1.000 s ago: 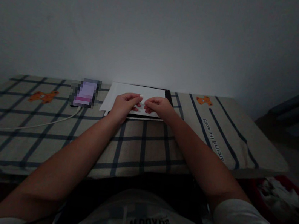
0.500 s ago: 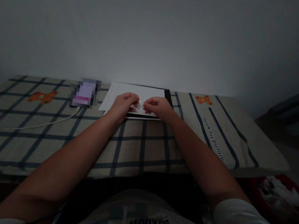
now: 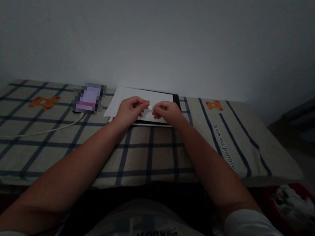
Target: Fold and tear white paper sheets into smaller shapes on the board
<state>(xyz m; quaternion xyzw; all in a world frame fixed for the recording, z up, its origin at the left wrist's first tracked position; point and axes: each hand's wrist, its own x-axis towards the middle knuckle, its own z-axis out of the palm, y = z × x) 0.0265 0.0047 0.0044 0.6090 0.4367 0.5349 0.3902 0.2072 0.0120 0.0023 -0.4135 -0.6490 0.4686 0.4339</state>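
Between my fingertips is a small white piece [image 3: 150,108], too small to tell its kind. My left hand [image 3: 130,110] pinches it from one side, thumb against forefinger. From the other side my right hand [image 3: 168,113] holds its fingers closed at the edge of the same piece. Both hands hover over white paper sheets [image 3: 149,95], which lie on a flat dark-edged panel [image 3: 177,102]. My palms and most of the curled fingers are hidden.
A checked cloth [image 3: 151,155] covers the table against a bare wall. Left of the sheets lies a phone [image 3: 90,98], its screen blurred out, with a white cable [image 3: 62,128] plugged in. Down to the right, a red bin [image 3: 297,187] holds crumpled white material [image 3: 297,204].
The white piece shows more plainly between my fingertips now. My left fingers have shifted slightly right and up, and my right hand has moved a touch right.
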